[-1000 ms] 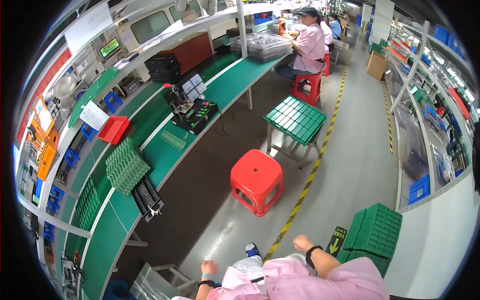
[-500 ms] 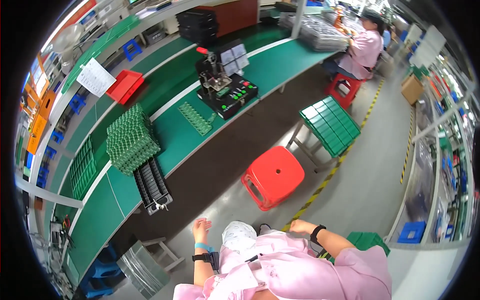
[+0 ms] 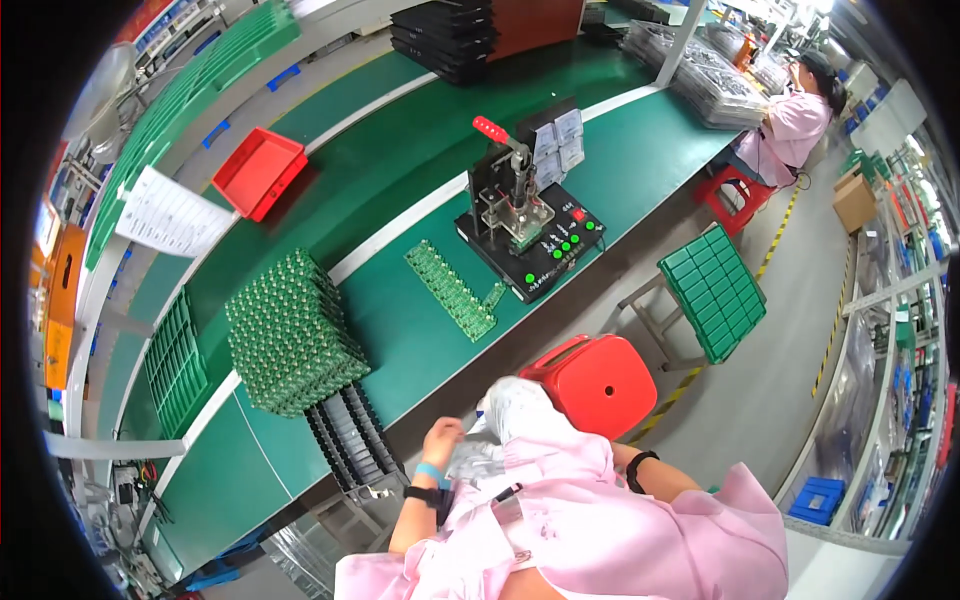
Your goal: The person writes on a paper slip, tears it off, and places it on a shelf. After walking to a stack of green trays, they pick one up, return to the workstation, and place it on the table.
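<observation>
My left hand [image 3: 442,441] hangs beside the bench edge, its fingers loosely bent and nothing visible in it. A blue band and a black wristband circle that wrist. Of my right arm, a black wristband [image 3: 640,468] shows; the hand is mostly hidden beside the pink clothing, near a red stool [image 3: 607,388]. Closest to my left hand on the green bench is a black slotted rack [image 3: 352,440], its end past the edge. Behind it rises a tall stack of green circuit boards [image 3: 290,335]. A single board panel [image 3: 450,290] lies before a black test fixture [image 3: 525,225] with a red-handled clamp.
A red tray [image 3: 258,175] and a hanging paper sheet [image 3: 172,212] are at the far left. Green trays lie on a stand [image 3: 712,292] beyond the stool. A co-worker in pink [image 3: 800,125] sits at the far right. Black trays [image 3: 445,38] are stacked at the back.
My view has moved forward, so the bench, fixture and board stack look nearer. The red stool is now right by my legs. My right hand has slipped mostly out of sight.
</observation>
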### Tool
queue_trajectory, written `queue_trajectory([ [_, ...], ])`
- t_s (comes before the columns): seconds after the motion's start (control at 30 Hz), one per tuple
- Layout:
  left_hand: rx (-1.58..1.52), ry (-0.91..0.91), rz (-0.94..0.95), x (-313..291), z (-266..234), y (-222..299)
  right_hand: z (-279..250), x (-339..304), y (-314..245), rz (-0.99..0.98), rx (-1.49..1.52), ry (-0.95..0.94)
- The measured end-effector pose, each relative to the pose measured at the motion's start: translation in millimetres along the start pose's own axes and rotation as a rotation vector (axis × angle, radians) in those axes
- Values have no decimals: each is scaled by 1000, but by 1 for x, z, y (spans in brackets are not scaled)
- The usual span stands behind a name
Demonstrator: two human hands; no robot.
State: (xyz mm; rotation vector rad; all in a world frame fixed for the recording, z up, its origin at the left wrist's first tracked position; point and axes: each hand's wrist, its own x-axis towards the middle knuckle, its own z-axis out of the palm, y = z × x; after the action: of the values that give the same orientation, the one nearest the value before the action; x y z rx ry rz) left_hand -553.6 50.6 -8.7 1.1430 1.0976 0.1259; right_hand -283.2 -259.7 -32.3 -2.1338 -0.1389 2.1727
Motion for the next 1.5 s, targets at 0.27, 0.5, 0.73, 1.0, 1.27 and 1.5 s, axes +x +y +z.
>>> queue_trajectory([
  [0.27,-45,-34,-78,89,54,43,-107,-20,-59,-33,-115,-25],
  [0.5,-206,294,-223,159,113,17,-317,5,-107,-113,-408,-88],
  [0.73,-1261,383,386,230,216,17,-482,80,-111,-153,55,169],
  [1.0,-1393,248,474,232,233,54,-451,122,-165,-858,-301,549],
  [1.27,-1355,435,285,144,241,76,-275,88,-198,-754,-501,-625],
  [1.5,-1247,203,722,24,283,159,-114,71,-158,-303,-86,-1108],
])
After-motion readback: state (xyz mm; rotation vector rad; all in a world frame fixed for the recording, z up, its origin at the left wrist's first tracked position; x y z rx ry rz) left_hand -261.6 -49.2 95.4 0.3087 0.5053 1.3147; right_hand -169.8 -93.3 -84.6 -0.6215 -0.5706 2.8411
